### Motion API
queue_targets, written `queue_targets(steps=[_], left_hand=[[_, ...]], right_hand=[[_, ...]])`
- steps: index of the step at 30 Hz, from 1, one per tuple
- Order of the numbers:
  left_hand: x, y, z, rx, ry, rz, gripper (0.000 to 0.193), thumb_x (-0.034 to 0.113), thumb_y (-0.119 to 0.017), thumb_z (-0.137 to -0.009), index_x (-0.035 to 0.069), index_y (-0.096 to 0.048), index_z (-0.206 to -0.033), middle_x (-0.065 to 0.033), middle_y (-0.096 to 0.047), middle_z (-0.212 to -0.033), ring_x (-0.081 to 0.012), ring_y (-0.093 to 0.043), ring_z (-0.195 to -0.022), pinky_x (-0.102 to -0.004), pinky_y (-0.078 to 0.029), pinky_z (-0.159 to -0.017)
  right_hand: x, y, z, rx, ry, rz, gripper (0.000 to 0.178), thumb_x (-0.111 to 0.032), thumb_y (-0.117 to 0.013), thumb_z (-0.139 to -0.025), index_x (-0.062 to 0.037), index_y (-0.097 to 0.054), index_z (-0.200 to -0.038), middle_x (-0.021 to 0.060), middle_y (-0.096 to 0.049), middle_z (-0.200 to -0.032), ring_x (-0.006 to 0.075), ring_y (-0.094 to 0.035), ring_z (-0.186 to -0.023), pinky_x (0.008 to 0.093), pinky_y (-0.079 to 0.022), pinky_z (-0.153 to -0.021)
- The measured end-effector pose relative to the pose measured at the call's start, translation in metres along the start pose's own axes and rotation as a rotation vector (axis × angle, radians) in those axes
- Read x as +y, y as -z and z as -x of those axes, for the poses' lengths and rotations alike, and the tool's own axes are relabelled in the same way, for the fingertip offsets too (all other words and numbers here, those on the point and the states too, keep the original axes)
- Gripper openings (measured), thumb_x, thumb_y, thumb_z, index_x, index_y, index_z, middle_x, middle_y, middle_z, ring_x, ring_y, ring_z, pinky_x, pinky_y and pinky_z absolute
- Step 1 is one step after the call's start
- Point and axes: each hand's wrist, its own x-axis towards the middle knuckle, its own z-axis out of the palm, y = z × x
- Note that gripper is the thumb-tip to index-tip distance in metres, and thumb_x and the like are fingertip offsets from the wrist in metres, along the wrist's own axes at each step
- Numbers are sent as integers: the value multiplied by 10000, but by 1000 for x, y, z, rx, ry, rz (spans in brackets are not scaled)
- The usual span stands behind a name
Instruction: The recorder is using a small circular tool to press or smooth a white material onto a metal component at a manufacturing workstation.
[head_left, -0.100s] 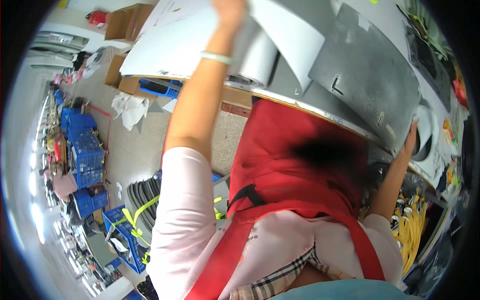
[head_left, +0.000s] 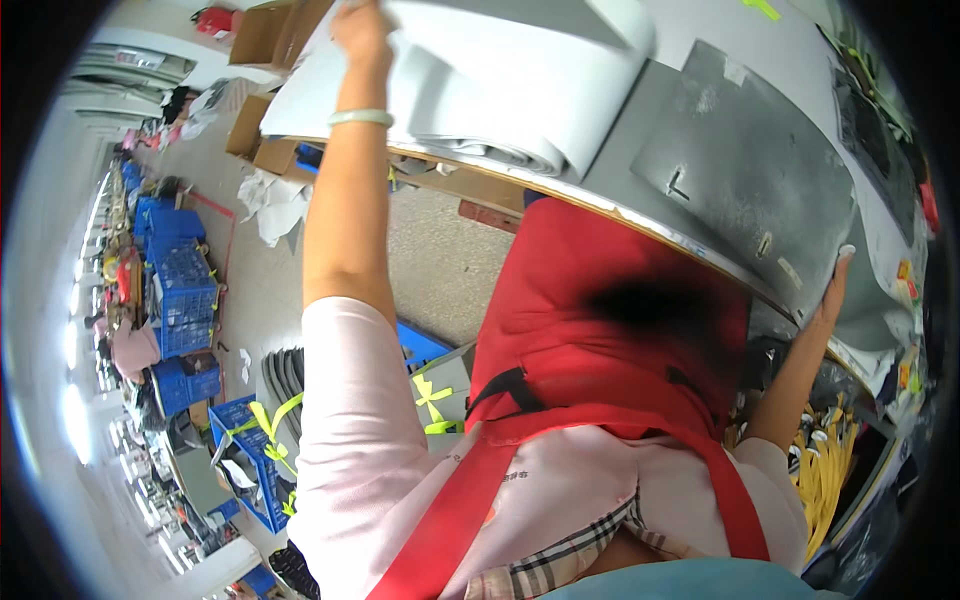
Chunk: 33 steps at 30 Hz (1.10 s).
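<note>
My left hand (head_left: 362, 38), arm stretched far out, is closed at the edge of a white sheet with a grey underside (head_left: 500, 85). The sheet curves up off the table, and its folded or rolled layers lie along the table's front edge. At the right, my right hand (head_left: 836, 288) grips the lower right edge of a flat grey board (head_left: 740, 160); some of its fingers are hidden. That board has small slots, pale scuffs and a curved far side. It rests on grey sheet material (head_left: 635, 150).
The table edge (head_left: 640, 222) runs close before my red apron (head_left: 600, 270). Cardboard boxes (head_left: 262, 35) stand past the table's left end. Blue crates (head_left: 185, 290) line the left aisle. Yellow strips (head_left: 828, 450) hang below at the right; dark material (head_left: 868, 130) lies far right.
My left hand has moved left, drawing the sheet over with it, so the white fold now spreads wider across the table. My right hand stays at the grey board's edge.
</note>
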Motion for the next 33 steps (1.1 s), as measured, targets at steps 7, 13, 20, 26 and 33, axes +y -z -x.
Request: queue_targets(steps=[7,13,20,26,33], left_hand=[[-83,125,50,227,194,-381,275,212,-769,-850,-40,-679,-787,-114,-710,-760,-227,-682,-688,-389,-541,-642],[-145,148,66,192,359,-831,543,453,-781,-818,4,-716,-1116,-193,-708,-1071,-353,-662,-996,-480,-498,-952],[-42,90,103,64,-181,-580,647,226,-794,-891,-51,-526,-1411,-252,-499,-1374,-330,-558,-1200,-411,-488,-998],[71,-18,294,-822,-385,-199,113,73,-706,-944,22,-751,-1034,-100,-748,-1000,-193,-705,-936,-329,-555,-861],[66,-84,355,-1053,-715,-455,272,144,-779,-829,21,-724,-1065,-107,-678,-1042,-328,-620,-1020,-402,-522,-878]], right_hand=[[-6,3,-9,-104,32,82,643,-427,-616,-1036,-34,-446,-1517,127,-536,-1489,278,-541,-1321,401,-430,-1138],[-9,-25,3,-49,71,223,656,-408,-628,-1032,-33,-431,-1533,123,-528,-1499,261,-529,-1344,373,-425,-1140],[-12,-78,-7,-51,243,864,642,-393,-734,-953,8,-572,-1428,116,-615,-1385,202,-571,-1264,295,-417,-1073],[-22,-71,-27,-115,297,1107,344,-376,-758,-938,-88,-750,-1126,-64,-674,-1032,66,-559,-960,232,-412,-884],[-17,-69,-27,-138,272,1218,272,-279,-718,-961,-33,-716,-1077,27,-684,-948,145,-602,-860,302,-479,-797]])
